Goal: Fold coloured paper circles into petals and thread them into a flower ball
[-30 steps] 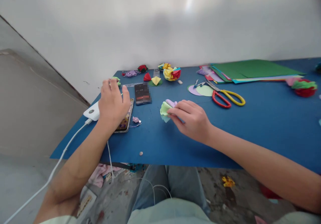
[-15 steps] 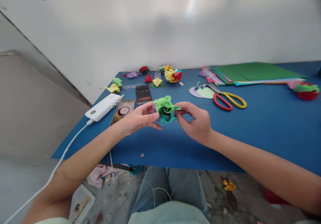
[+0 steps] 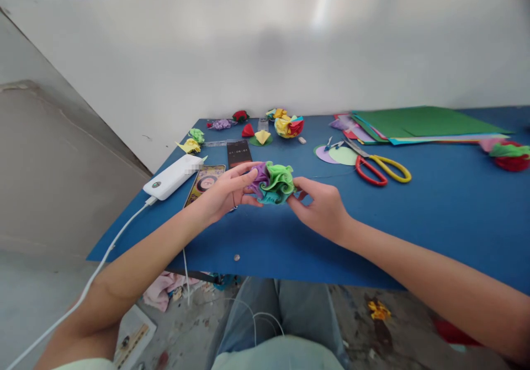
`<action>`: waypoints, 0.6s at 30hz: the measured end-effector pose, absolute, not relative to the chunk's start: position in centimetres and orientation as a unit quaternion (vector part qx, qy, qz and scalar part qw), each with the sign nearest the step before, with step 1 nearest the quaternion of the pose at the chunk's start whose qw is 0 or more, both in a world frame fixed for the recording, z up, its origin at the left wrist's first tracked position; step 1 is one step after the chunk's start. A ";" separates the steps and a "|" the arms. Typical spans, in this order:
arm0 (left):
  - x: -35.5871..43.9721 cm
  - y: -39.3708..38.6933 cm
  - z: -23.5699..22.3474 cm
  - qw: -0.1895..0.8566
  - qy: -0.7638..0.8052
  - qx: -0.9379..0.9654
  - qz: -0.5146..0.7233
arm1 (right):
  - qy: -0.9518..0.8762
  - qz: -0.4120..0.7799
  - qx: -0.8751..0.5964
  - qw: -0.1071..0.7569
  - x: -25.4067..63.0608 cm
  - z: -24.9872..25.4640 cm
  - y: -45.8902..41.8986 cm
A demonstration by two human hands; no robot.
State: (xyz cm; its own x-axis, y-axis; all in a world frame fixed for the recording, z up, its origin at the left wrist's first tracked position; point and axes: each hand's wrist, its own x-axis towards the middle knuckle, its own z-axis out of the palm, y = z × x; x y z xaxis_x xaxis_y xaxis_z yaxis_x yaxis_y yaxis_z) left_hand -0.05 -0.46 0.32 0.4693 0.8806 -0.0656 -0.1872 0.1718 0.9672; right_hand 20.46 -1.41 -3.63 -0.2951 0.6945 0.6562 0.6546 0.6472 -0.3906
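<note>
Above the blue table, a curled paper ball (image 3: 275, 183) in green, purple and teal sits between my hands. My left hand (image 3: 232, 189) grips its purple left side, thumb in front and fingers behind and below. My right hand (image 3: 321, 204) pinches its right edge between thumb and fingertips. Behind my hands stand a white power bank (image 3: 171, 178) with a cable, a patterned phone (image 3: 207, 181) and a dark phone (image 3: 239, 152) showing a timer. Scissors (image 3: 372, 165) with red and yellow handles lie to the right, by pale paper circles (image 3: 342, 156).
Several paper flowers and folded pieces, one a yellow and red ball (image 3: 289, 127), stand at the back by the wall. A stack of coloured paper (image 3: 430, 122) lies back right, with a red and green flower (image 3: 511, 157) at the right edge. Scraps litter the floor.
The paper ball has turned in my hands, so more of its purple side shows at the left. Both hands keep hold of it, and the view has shifted slightly.
</note>
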 end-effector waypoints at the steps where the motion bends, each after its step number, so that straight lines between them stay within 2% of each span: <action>1: -0.1 -0.4 0.3 0.689 0.337 0.510 0.390 | -0.809 0.024 -0.429 0.400 20.5 -3.7 -1.3; 4: -0.2 -0.4 0.4 0.684 0.351 0.520 0.372 | -0.821 0.027 -0.444 0.358 20.7 -3.9 -1.1; 10: -0.1 -0.6 0.5 0.645 0.399 0.546 0.356 | -0.850 0.046 -0.402 0.336 20.7 -4.0 -0.8; 18: -0.3 -0.3 0.4 0.665 0.393 0.501 0.391 | -0.924 0.041 -0.249 0.287 20.7 -3.8 -0.3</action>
State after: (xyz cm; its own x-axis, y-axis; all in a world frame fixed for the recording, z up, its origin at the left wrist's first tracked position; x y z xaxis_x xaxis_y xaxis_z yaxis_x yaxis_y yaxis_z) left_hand -0.29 -0.29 0.39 0.3863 0.9131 -0.1301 -0.1256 0.1918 0.9734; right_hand 20.72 -0.34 -3.76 -0.7117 0.4829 0.5102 0.4360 0.8731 -0.2182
